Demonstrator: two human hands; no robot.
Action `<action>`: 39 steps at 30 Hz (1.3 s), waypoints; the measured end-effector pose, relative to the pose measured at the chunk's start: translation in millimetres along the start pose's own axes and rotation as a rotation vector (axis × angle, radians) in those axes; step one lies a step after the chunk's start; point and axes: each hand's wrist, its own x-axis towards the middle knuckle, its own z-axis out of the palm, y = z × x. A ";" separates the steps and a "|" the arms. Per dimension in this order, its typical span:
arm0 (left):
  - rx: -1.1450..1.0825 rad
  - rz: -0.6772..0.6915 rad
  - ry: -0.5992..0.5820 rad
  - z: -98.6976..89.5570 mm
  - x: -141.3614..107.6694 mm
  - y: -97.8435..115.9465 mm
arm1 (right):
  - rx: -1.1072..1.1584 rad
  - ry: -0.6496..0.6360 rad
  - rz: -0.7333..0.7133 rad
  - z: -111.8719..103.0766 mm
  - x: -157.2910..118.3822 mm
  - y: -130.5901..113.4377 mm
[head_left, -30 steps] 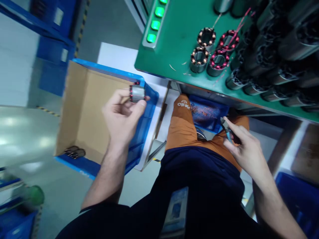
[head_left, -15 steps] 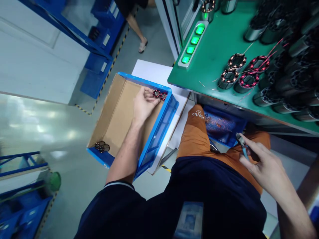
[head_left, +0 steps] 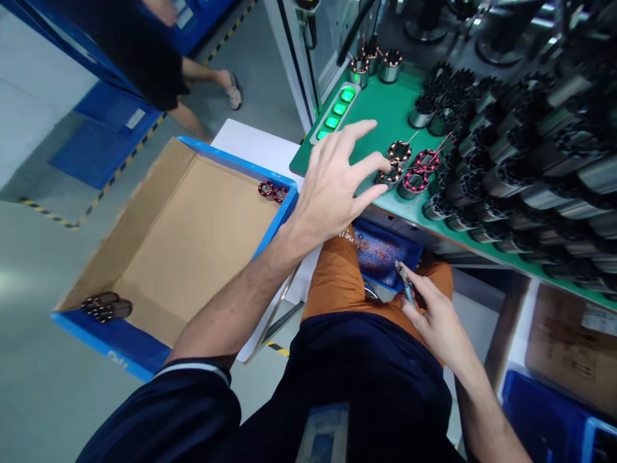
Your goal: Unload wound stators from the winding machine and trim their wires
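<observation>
My left hand (head_left: 337, 177) is over the near edge of the green bench top (head_left: 380, 106), fingers spread. Its fingertips are at a copper-wound stator (head_left: 388, 175); whether they touch it I cannot tell. Behind that stands a second copper-wound stator (head_left: 400, 152), and beside them are two red-wound stators (head_left: 413, 183). In my right hand (head_left: 431, 312), held above my lap, is a pair of small cutting pliers (head_left: 405, 283) with blue handles. Two red-wound stators (head_left: 272, 190) rest in the far right corner of the cardboard-lined blue crate (head_left: 231, 161).
Several dark stator cores (head_left: 515, 173) crowd the bench's right side. A strip of green-lit buttons (head_left: 336, 114) lies at its left. More stators (head_left: 108, 307) lie in the crate's near left corner. Below the bench is a blue tray (head_left: 385, 254) with scraps. A person (head_left: 144, 58) walks behind.
My left hand has let go of the red-wound stators in the crate and moved right to the bench. The view has shifted right. My right hand still holds the pliers.
</observation>
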 end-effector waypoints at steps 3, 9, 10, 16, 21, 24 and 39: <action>0.006 0.005 -0.005 23.7 12.5 -7.3 | 0.009 0.017 0.006 -2.8 -11.1 7.8; -0.242 -0.089 0.122 17.2 -23.3 49.6 | 0.112 0.164 0.060 -2.3 -41.0 14.4; -0.277 -0.103 0.106 16.2 -34.4 65.8 | 0.138 0.184 0.055 -3.4 -45.5 9.2; -0.270 0.001 -0.012 31.8 -83.5 108.2 | 0.245 0.225 -0.086 -20.9 -48.0 -35.5; -0.281 -0.026 -0.025 42.6 -91.9 103.8 | 0.254 0.213 -0.158 -31.0 -37.3 -47.7; -0.332 -0.066 -0.038 38.9 -92.7 105.0 | 0.221 0.201 -0.141 -32.8 -34.7 -47.8; -0.004 0.173 0.016 39.6 -93.9 103.7 | 0.263 0.238 -0.223 -28.4 -28.0 -49.1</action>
